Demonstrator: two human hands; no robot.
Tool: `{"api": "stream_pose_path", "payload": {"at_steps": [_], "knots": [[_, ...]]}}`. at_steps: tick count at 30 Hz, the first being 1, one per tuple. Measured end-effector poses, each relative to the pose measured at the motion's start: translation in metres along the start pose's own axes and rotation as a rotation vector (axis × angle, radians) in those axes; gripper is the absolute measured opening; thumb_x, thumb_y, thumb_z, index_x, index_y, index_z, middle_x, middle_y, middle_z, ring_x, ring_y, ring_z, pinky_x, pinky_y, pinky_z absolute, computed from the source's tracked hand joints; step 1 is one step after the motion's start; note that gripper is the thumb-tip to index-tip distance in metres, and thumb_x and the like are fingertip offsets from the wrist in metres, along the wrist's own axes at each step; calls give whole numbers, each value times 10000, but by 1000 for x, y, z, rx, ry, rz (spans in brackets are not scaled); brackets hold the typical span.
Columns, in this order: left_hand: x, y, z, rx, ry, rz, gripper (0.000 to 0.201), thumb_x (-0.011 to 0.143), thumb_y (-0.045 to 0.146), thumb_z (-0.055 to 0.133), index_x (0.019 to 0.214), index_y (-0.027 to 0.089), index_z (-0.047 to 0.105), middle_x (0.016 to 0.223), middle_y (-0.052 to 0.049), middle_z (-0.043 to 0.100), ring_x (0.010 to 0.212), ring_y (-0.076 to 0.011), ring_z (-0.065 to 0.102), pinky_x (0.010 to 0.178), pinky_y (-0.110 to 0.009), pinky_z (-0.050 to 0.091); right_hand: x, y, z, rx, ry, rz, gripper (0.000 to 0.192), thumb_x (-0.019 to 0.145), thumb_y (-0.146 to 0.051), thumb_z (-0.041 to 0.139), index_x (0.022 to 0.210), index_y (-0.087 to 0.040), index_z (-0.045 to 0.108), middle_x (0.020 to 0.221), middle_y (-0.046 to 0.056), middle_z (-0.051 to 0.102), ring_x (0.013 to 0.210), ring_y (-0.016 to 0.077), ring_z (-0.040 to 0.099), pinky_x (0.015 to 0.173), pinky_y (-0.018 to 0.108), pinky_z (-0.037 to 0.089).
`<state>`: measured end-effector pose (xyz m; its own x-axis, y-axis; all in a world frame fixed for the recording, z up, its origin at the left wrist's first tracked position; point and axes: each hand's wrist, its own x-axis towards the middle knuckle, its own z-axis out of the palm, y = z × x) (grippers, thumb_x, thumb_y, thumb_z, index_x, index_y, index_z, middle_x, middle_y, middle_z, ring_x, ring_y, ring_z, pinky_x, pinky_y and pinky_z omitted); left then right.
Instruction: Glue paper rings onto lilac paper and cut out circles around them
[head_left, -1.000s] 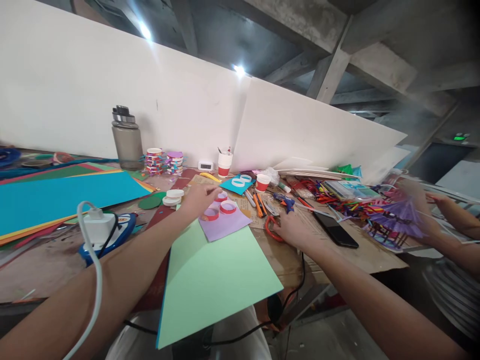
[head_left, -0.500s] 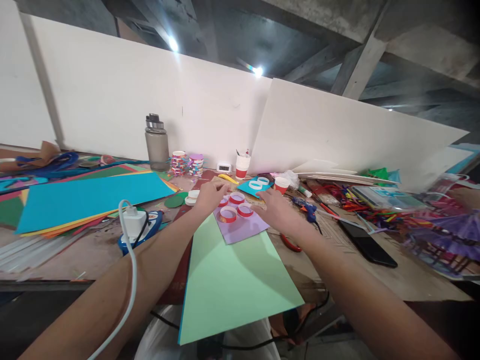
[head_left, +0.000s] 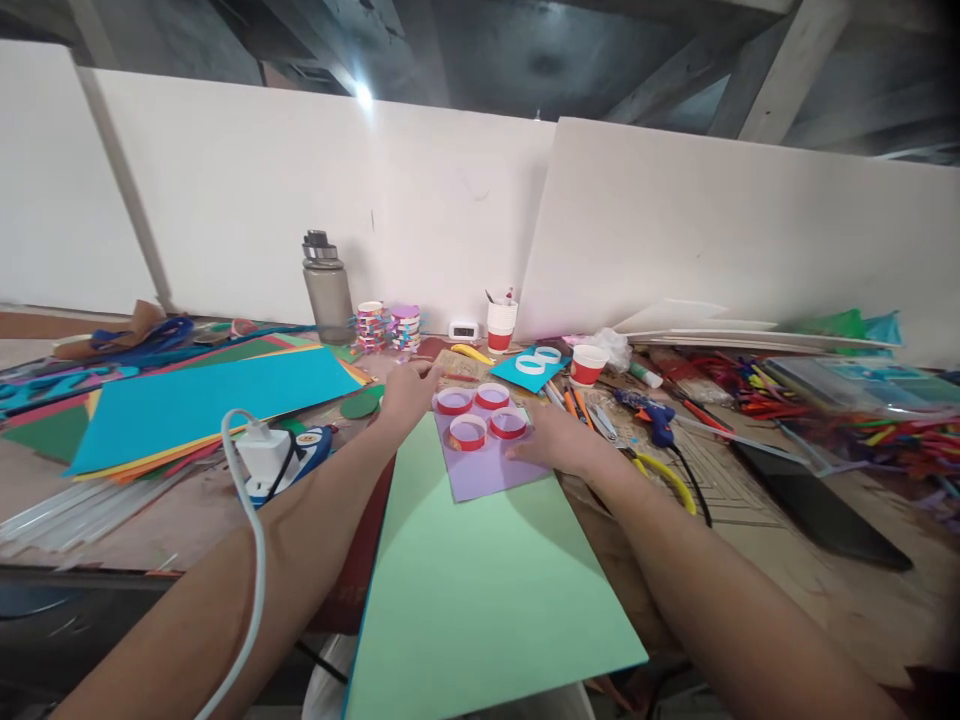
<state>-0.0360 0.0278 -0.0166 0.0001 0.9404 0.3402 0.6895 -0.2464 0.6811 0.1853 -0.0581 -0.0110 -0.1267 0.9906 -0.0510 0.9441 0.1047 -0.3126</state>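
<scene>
Left hand (head_left: pixel 409 392) reaching forward over the desk (head_left: pixel 150 510), fingers loosely bent, fingertips at the far left corner of the lilac paper sheet (head_left: pixel 487 465), beside the nearest red-and-white ring; whether it pinches anything cannot be told; right hand (head_left: pixel 559 448) lying flat, fingers spread and pressed on the right edge of the lilac sheet, just beside the rings; four red-and-white paper rings (head_left: pixel 480 415) standing on the far half of the lilac sheet, two behind and two in front, close together between the two hands; lilac sheet resting on the far end of a large pale green sheet (head_left: pixel 480 590), which overhangs the near edge of the desk; to the left, a white charger plug (head_left: pixel 259 460) with its cable running toward the camera, lying on a blue object; behind it a stack of coloured card topped by a turquoise sheet (head_left: pixel 202 400); at the back, a grey water bottle (head_left: pixel 326 290), two piles of coloured tape rolls (head_left: pixel 386 325) and a red-and-white paper cup (head_left: pixel 501 325) holding tools, all standing against the white board wall (head_left: pixel 675 220); to the right of the hands, a second paper cup (head_left: pixel 587 364), a blue glue gun (head_left: pixel 652 415), yellow-handled pliers (head_left: pixel 667 480), a dark phone (head_left: pixel 817 505), and a heap of coloured sticks (head_left: pixel 892 430)
</scene>
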Motion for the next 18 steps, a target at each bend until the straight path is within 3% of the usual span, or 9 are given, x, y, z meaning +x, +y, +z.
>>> {"api": "stream_pose_path", "payload": {"at_steps": [6, 13, 15, 18], "knots": [[-2, 2, 2, 40, -34, 9, 347, 867, 386, 473, 740, 157, 701, 712, -35, 682, 649, -171, 555, 585, -284, 343, 10, 10, -2, 25, -43, 170, 780, 686, -440, 769, 1340, -112, 501, 1251, 182, 656, 1126, 305, 623, 838, 326, 487], [-11, 6, 1, 245, -112, -26, 279, 872, 289, 494, 735, 159, 701, 682, -60, 700, 691, -177, 631, 639, -249, 416, -4, -2, -11, 34, -65, 95, 597, 700, -404, 762, 1236, -180, 621, 1228, 139, 677, 1136, 312, 620, 822, 314, 490], [-14, 8, 1, 294, -201, -80, 254, 856, 234, 489, 728, 159, 695, 670, -75, 704, 677, -187, 658, 666, -259, 445, -6, -4, -11, 71, -73, 77, 630, 675, -351, 788, 1259, -191, 614, 1196, 122, 691, 1096, 302, 640, 813, 307, 494], [-15, 9, 2, 278, -244, -105, 245, 838, 199, 482, 723, 153, 693, 656, -91, 710, 645, -198, 677, 677, -275, 478, -2, 2, -5, 122, -62, 98, 807, 631, -351, 823, 1354, -135, 534, 1143, 150, 701, 1050, 312, 657, 822, 337, 504]]}}
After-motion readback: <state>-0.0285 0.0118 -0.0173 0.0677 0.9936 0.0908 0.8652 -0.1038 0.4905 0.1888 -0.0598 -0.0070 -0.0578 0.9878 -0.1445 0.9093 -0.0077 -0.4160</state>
